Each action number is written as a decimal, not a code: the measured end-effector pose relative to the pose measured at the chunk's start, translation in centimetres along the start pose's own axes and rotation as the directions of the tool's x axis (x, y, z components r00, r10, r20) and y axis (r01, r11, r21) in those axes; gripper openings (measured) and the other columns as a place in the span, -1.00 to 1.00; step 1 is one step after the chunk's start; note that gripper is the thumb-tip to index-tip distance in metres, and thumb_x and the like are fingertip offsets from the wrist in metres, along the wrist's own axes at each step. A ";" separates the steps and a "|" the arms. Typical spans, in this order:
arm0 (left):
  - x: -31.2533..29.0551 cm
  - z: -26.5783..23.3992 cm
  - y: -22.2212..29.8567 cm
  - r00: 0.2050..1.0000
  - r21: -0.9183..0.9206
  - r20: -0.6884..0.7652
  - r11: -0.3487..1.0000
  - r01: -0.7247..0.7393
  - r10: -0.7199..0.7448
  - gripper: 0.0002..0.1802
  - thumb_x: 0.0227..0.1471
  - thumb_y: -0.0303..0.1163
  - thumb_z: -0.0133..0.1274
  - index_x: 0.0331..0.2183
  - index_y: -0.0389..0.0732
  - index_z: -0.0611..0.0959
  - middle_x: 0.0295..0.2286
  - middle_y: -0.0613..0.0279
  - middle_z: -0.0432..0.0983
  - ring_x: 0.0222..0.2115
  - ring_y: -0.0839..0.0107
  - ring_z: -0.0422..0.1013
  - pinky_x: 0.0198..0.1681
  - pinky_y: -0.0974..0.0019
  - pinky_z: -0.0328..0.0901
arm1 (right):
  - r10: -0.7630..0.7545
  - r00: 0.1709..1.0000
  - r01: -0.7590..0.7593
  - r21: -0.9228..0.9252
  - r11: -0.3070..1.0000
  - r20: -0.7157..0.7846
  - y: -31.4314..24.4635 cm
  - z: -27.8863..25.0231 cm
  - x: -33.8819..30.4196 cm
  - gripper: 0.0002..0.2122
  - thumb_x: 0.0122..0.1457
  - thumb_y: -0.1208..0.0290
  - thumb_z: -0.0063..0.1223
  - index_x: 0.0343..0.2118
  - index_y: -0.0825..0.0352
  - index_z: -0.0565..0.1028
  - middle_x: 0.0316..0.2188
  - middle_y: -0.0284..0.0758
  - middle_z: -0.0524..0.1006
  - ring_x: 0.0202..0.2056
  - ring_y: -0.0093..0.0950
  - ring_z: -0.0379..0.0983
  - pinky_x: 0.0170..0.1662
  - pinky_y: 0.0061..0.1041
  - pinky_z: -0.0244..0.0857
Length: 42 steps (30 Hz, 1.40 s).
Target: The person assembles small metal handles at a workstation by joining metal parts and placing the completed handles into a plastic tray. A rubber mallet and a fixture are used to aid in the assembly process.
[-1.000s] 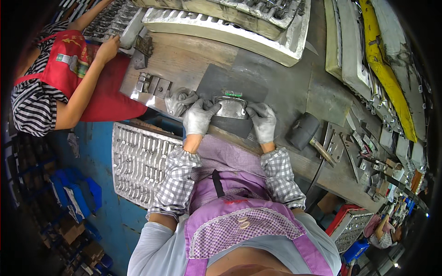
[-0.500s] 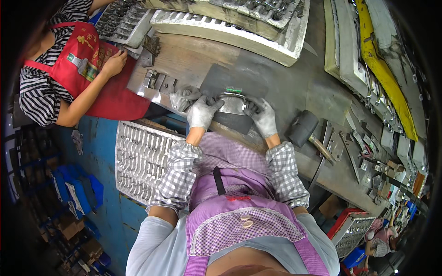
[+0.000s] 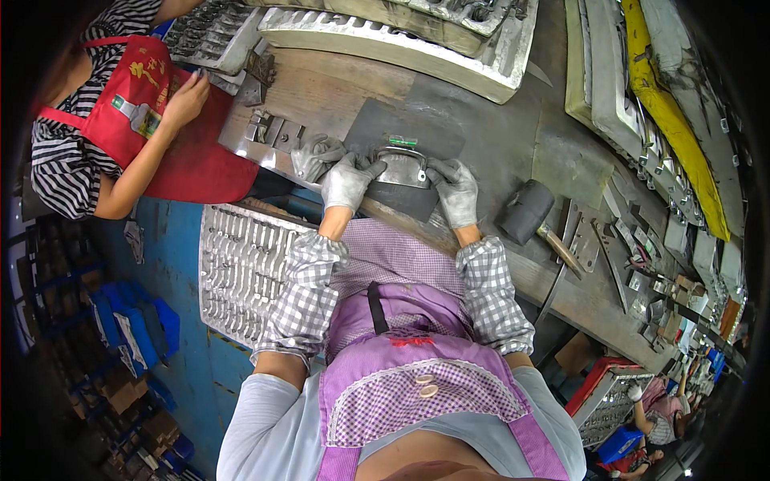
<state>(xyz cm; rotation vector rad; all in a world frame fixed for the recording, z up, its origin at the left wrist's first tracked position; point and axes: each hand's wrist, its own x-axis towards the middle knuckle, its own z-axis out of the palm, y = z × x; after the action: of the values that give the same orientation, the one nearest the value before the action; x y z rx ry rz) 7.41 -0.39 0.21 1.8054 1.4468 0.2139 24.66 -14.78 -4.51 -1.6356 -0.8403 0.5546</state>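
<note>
A curved, bow-shaped metal part (image 3: 401,154) rests on a shiny metal block (image 3: 403,169) over a dark sheet (image 3: 370,128) on the workbench. My left hand (image 3: 346,184), in a pale glove, has its thumb and fingers closed on the part's left end. At the other end, my gloved right hand (image 3: 455,192) pinches with bent fingers beside a small eyelet. A green spirit-level vial (image 3: 403,141) lies just beyond the part. A crumpled grey glove (image 3: 318,157) is left of my left hand.
A black mallet (image 3: 527,212) and several hand tools (image 3: 622,240) lie at right. White trays (image 3: 385,48) of metal parts stand at the back, another tray (image 3: 247,272) below the bench at left. A co-worker in a red apron (image 3: 144,88) sits at left.
Both my hands have shifted slightly at the part, and its right-end eyelet now shows. The co-worker's hand has moved up and left. The whole view has shifted a little.
</note>
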 end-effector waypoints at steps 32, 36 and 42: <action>-9.6 -9.4 -8.5 0.840 -0.110 -0.539 0.984 -0.141 0.060 -0.62 0.27 -0.13 -0.10 -0.16 -0.25 0.59 -0.48 -0.20 0.57 -0.41 -0.16 0.52 -0.38 -0.05 0.39 | -0.193 0.951 -0.008 -0.642 0.767 -0.243 -7.8 -19.2 -8.8 -0.54 -0.03 0.59 0.08 0.03 0.28 0.51 -0.07 -0.14 0.53 -0.06 -0.17 0.48 0.05 -0.20 0.32; -7.7 -8.3 -10.7 0.874 -0.016 -0.485 0.998 -0.055 0.040 -0.55 0.28 -0.04 -0.16 -0.11 -0.21 0.56 -0.49 -0.28 0.55 -0.40 -0.25 0.49 -0.37 -0.17 0.37 | -0.003 0.992 -0.126 -0.975 0.181 -0.128 -4.9 -18.4 -13.1 -0.39 -0.03 0.28 0.17 0.18 0.19 0.37 -0.05 -0.10 0.52 -0.12 -0.08 0.48 -0.02 -0.18 0.34; -7.6 -7.2 -12.0 0.875 -0.077 -0.475 0.995 0.069 -0.097 -0.60 0.29 -0.09 -0.19 -0.11 -0.19 0.54 -0.46 -0.24 0.57 -0.38 -0.21 0.51 -0.34 -0.12 0.39 | 0.347 0.905 -0.414 -0.701 0.581 -0.246 -8.2 -15.8 -11.6 -0.71 -0.03 0.37 0.24 -0.23 0.36 0.64 -0.38 -0.11 0.64 -0.36 -0.10 0.56 -0.26 -0.24 0.36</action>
<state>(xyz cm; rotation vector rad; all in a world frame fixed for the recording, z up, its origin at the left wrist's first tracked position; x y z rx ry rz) -8.24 -3.37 -0.41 1.7078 1.8318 0.6930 27.23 -32.97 6.12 -2.6352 -0.6775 0.4470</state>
